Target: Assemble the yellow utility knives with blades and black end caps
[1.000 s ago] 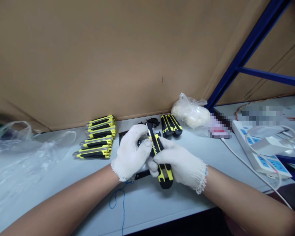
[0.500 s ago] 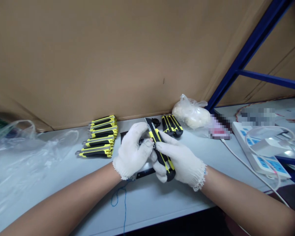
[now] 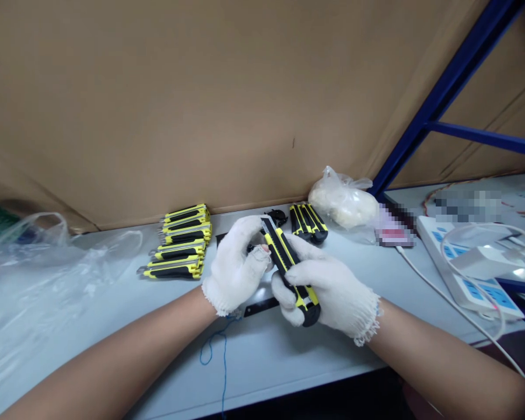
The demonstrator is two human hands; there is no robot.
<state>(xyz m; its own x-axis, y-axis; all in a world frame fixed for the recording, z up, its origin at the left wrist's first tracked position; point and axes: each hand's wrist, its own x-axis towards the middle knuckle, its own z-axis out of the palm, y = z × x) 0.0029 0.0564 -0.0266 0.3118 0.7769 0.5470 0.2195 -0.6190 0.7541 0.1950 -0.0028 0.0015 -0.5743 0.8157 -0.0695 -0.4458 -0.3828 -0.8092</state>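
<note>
My right hand (image 3: 328, 286), in a white knit glove, is wrapped round a yellow and black utility knife (image 3: 284, 254). The knife points up and to the left, its end cap down by my fingers. My gloved left hand (image 3: 236, 265) is curled beside the knife's blade end. A bit of something dark shows between its fingers, too hidden to name. Under my hands lies a dark-edged flat piece (image 3: 260, 306), mostly covered. To the left sits a row of several similar knives (image 3: 179, 242); a few more knives (image 3: 307, 221) lie beyond my right hand.
Small black parts (image 3: 276, 217) lie near the cardboard wall (image 3: 227, 105). A tied plastic bag (image 3: 343, 201) stands at the back right, near a power strip (image 3: 468, 268) with cables. Clear plastic (image 3: 48, 291) covers the left side. Blue thread (image 3: 224, 361) hangs over the table front.
The knife in my right hand has shifted slightly down and right and turned so its slider face shows more. Less blade sticks out at its tip. My left hand has barely moved.
</note>
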